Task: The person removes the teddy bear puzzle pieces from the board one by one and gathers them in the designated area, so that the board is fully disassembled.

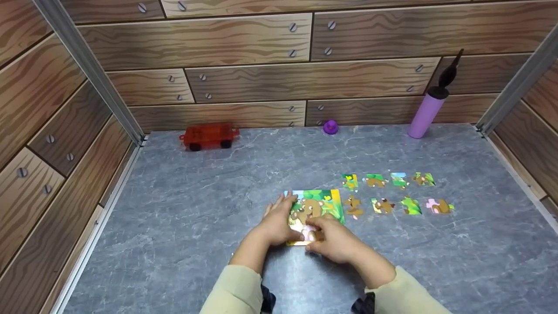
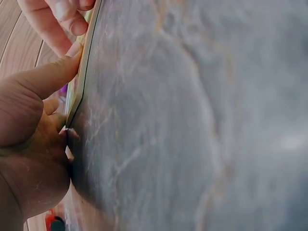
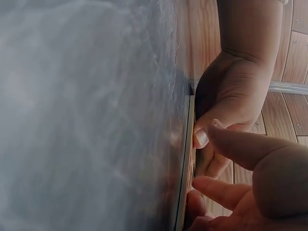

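Note:
A picture puzzle board [image 1: 335, 209] with a brown bear lies flat on the grey table. My left hand [image 1: 277, 222] rests along its left side, fingers reaching to the upper left corner and thumb on the lower part. In the left wrist view, the left thumb [image 2: 53, 72] lies over the board's edge [image 2: 83, 84]. Over the lower right part, my right hand [image 1: 335, 240] touches the board with its fingers, thumb near the bottom edge. From the right wrist, the right hand [image 3: 260, 178] shows a gap between thumb and fingers; whether a piece lies under the fingertips is hidden.
Several loose puzzle pieces, including a bear piece [image 1: 375, 180] and a green one [image 1: 411, 205], lie in two rows right of the board. Along the back wall stand a red toy wagon [image 1: 209, 136], a small purple toy [image 1: 331, 127] and a purple pump [image 1: 427, 113].

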Available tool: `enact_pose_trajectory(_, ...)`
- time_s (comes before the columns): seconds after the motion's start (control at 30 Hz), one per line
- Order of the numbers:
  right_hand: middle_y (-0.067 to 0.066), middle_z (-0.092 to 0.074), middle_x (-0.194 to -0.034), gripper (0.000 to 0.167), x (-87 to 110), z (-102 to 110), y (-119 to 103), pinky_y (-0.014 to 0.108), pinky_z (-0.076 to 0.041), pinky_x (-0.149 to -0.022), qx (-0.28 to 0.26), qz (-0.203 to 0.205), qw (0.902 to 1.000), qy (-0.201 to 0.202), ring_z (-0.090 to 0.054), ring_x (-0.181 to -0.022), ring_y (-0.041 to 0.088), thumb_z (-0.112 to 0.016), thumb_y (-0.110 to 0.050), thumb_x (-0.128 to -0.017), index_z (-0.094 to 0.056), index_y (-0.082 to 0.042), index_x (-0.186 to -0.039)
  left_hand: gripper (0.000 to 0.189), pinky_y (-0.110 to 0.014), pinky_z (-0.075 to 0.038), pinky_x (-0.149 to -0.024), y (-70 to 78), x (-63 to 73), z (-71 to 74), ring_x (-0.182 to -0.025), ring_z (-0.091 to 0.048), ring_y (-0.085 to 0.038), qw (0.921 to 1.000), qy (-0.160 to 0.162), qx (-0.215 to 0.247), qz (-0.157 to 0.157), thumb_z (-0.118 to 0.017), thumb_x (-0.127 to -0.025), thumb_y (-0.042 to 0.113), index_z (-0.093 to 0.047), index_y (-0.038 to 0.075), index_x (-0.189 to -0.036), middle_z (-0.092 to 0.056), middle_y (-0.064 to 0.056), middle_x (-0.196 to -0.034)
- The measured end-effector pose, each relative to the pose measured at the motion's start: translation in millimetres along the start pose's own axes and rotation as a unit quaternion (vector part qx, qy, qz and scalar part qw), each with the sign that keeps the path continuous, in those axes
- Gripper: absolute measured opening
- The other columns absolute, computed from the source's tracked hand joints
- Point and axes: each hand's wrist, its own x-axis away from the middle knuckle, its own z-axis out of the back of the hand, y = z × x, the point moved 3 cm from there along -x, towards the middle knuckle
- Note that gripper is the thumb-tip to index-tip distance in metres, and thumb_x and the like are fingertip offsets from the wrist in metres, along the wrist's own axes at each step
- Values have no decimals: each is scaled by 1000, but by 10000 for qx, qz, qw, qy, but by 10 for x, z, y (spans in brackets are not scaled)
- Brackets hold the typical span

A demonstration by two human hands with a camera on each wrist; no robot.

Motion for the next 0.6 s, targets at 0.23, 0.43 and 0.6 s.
enact_pose_trajectory(0.23,16,-60,-126,59,2,-15,-28,50,-53,-95,219,56,9996,192,-59,-103,24,-90,-18,-83,-68,2,-135,106,-55,-1,-130,19,-3,13,-163,-10,-31,10000,-14,13,-77,-94,-78,21,-34,8,-165,-18,-12,-176)
enact_pose_trajectory(0.43,13,-61,-121,55,-25,-68,-38,51,-55,-93,426,-154,9985,310,-60,-100,24,-90,-17,-85,-68,-2,-133,107,-55,-1,-130,11,8,8,-163,-10,-32,9999,-19,8,-119,-94,-77,22,-34,7,-164,-18,-12,-176)
enact_pose_trajectory(0.6,11,-61,-118,50,-45,-94,-34,50,-55,-91,546,-248,9975,370,-61,-99,23,-89,-15,-86,-68,-5,-131,107,-56,-2,-130,6,15,17,-163,-10,-33,9998,-33,15,-175,-94,-77,23,-34,7,-165,-18,-13,-175)
